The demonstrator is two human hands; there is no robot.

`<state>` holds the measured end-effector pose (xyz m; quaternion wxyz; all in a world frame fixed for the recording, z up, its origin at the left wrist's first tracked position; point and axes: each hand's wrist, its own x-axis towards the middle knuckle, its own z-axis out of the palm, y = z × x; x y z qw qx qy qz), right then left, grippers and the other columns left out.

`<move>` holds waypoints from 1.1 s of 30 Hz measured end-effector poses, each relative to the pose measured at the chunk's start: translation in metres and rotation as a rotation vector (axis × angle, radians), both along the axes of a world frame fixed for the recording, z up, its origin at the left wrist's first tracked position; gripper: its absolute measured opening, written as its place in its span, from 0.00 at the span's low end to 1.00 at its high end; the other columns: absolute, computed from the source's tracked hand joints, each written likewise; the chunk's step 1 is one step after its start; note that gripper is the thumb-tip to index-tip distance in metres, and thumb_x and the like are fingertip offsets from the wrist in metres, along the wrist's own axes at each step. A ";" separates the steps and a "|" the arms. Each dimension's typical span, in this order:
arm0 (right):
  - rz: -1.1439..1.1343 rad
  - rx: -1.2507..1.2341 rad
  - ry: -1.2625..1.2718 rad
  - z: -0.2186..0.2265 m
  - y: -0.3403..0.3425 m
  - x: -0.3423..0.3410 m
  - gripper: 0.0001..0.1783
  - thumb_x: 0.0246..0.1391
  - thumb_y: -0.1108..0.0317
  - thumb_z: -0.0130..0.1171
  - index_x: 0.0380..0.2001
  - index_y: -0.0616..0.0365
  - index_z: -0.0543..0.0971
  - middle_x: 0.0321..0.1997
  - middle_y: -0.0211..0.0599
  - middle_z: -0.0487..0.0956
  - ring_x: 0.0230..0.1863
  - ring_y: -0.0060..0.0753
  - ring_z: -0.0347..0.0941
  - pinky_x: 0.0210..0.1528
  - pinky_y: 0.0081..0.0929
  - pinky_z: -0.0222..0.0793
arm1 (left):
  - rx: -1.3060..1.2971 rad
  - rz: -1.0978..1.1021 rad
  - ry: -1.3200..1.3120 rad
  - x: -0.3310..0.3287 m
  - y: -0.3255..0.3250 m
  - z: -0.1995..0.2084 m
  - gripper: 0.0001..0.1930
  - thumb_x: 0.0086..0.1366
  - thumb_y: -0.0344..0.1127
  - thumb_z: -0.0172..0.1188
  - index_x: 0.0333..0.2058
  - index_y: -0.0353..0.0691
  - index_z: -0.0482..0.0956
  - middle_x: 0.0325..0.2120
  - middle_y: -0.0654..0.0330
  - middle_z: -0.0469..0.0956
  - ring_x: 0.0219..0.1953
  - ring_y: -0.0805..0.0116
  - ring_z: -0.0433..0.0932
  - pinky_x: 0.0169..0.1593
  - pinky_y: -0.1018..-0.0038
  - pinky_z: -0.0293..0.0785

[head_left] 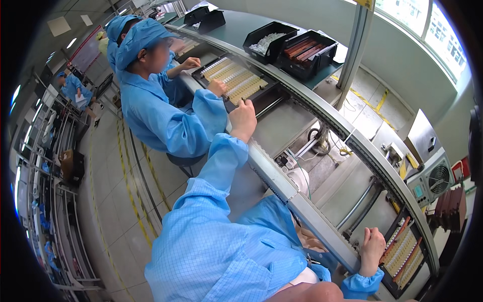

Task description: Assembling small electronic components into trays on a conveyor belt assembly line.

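Note:
My left hand [243,121] reaches across to the near edge of a black tray [259,94], its fingers closed on that edge. Rows of small white and yellowish parts [234,78] fill this tray. My right hand [372,246] is at the lower right, fingers curled in beside a second black tray [401,291]. That tray carries similar rows of pale parts [402,254] with reddish-brown strips [397,235] between them. Whether anything lies inside my right fingers is hidden. Both trays rest on the conveyor line [274,173].
A co-worker in blue [166,116] sits to the left, one hand [217,87] over the first tray. Beyond the rail stand black bins, one with white parts [269,43], one with reddish-brown strips [307,50]. A metal post [354,48] and a boxy device with a fan [435,178] are further right.

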<state>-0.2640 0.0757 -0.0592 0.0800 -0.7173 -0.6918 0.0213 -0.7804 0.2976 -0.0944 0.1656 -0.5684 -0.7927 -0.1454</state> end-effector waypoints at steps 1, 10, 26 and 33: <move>-0.023 -0.004 -0.010 -0.001 -0.001 0.004 0.13 0.62 0.64 0.57 0.30 0.64 0.76 0.28 0.50 0.78 0.33 0.55 0.75 0.37 0.45 0.69 | 0.006 -0.010 0.002 -0.001 -0.001 -0.001 0.08 0.60 0.29 0.57 0.38 0.37 0.74 0.38 0.50 0.77 0.32 0.54 0.85 0.33 0.65 0.82; -0.207 -0.002 -0.131 -0.020 -0.018 0.076 0.12 0.56 0.65 0.63 0.30 0.64 0.77 0.27 0.52 0.80 0.33 0.57 0.77 0.36 0.47 0.71 | 0.077 -0.036 -0.010 0.003 -0.008 -0.008 0.08 0.60 0.33 0.59 0.37 0.40 0.74 0.36 0.54 0.78 0.31 0.53 0.84 0.31 0.62 0.81; -0.183 -0.086 0.208 0.007 0.021 0.019 0.11 0.55 0.63 0.63 0.33 0.60 0.83 0.28 0.49 0.82 0.33 0.53 0.80 0.38 0.43 0.74 | 0.111 -0.088 0.071 -0.012 -0.026 0.003 0.04 0.61 0.32 0.58 0.33 0.41 0.76 0.32 0.54 0.80 0.32 0.54 0.84 0.34 0.62 0.82; -0.146 -0.253 0.464 -0.005 0.005 0.033 0.10 0.54 0.67 0.62 0.31 0.66 0.83 0.21 0.49 0.81 0.24 0.44 0.80 0.33 0.37 0.74 | 0.120 -0.096 0.048 -0.014 -0.030 0.010 0.04 0.60 0.32 0.58 0.33 0.39 0.76 0.32 0.53 0.81 0.32 0.53 0.83 0.36 0.63 0.81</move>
